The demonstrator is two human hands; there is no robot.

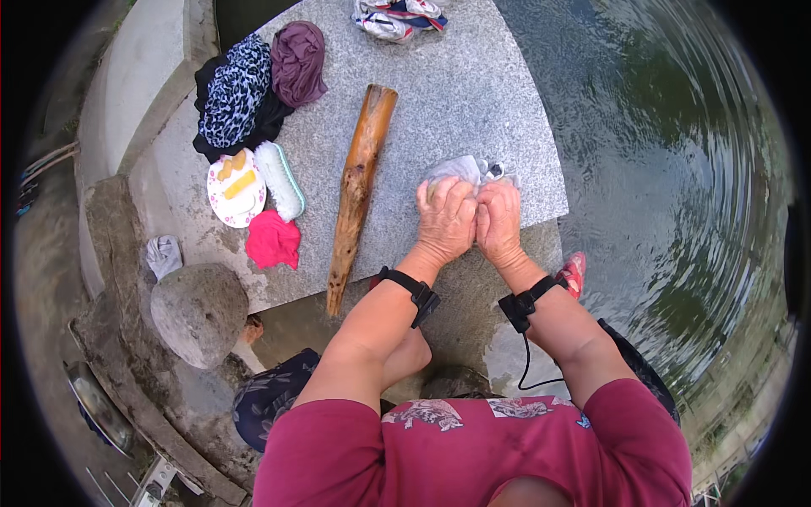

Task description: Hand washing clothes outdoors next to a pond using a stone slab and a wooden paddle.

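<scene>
Side by side on a grey granite slab (475,89), my left hand (447,212) and my right hand (498,218) are curled over a bunched, pale grey wet cloth (455,168). Both hands press and grip it, and their fingers hide most of the cloth. A small dark patch shows on the cloth beyond my right hand. Left of my hands lies a worn wooden club (361,190), bare of any hand. A white-bristled scrub brush (280,182) rests farther left, beside a flower-patterned plate (218,199) holding yellow soap pieces (240,185).
Bunched clothes lie at the slab's far left: a black-and-white patterned garment (237,95) and a purple one (298,63). A pink cloth (272,239) sits near a round boulder (199,315). Rippling water (633,158) borders the slab's right edge. A metal basin (98,405) is at lower left.
</scene>
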